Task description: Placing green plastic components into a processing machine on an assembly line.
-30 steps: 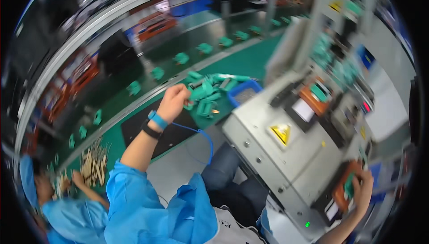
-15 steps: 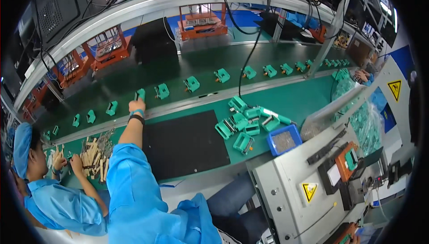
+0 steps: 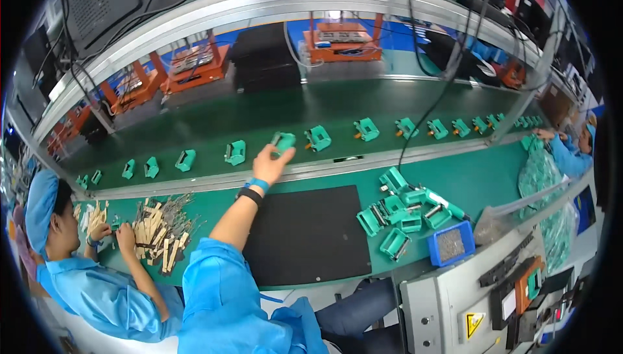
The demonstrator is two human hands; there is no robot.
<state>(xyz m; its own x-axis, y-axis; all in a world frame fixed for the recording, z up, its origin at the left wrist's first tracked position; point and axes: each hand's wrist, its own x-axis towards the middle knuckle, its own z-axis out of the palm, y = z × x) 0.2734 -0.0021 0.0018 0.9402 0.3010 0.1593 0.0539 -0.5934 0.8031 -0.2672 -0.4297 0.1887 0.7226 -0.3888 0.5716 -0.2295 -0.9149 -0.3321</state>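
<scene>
My left hand (image 3: 271, 164), with a blue band and a black band on its wrist, reaches out over the belt. Its fingers close round a green plastic housing (image 3: 283, 140), partly hidden by the hand. More such housings line the belt on both sides of it: one to the left (image 3: 235, 152) and one to the right (image 3: 318, 138), which shows an orange tab. Below my forearm lies a black mat (image 3: 310, 236) on the green bench. My right hand is out of view.
Right of the mat lie several green housings (image 3: 394, 244) in a pile beside a blue bin (image 3: 452, 244) of small parts. Wooden strips (image 3: 152, 225) and thin wires lie left. A co-worker (image 3: 110, 289) sits there. A grey machine (image 3: 448, 295) stands lower right; a cable (image 3: 425, 110) hangs down.
The view has swung left, so the scene sits further right. My left hand has moved right along the belt, from one green housing to the one beside it.
</scene>
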